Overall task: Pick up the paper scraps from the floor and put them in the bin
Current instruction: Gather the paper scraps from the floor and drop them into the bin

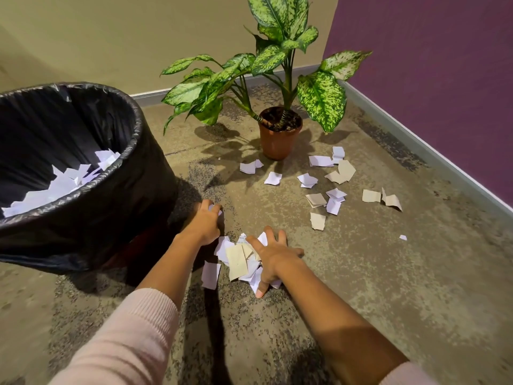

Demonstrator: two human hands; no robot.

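Low centre of frame, right hand (pixel 273 257) lies splayed flat on the scrap pile (pixel 241 262); left hand (pixel 206 223), curled round one scrap, is nearer the bin (pixel 133 112), upper left.

No text I can read anywhere. One white scrap (pixel 242 239) in the heap under my right hand (pixel 273 255) carries faint bluish print near its top edge; too small and blurred to make out a single letter. The other scraps in view show blank faces, white or tan. The bin liner (pixel 83 218) shows no label or brand, nor does the plant pot (pixel 279 144).
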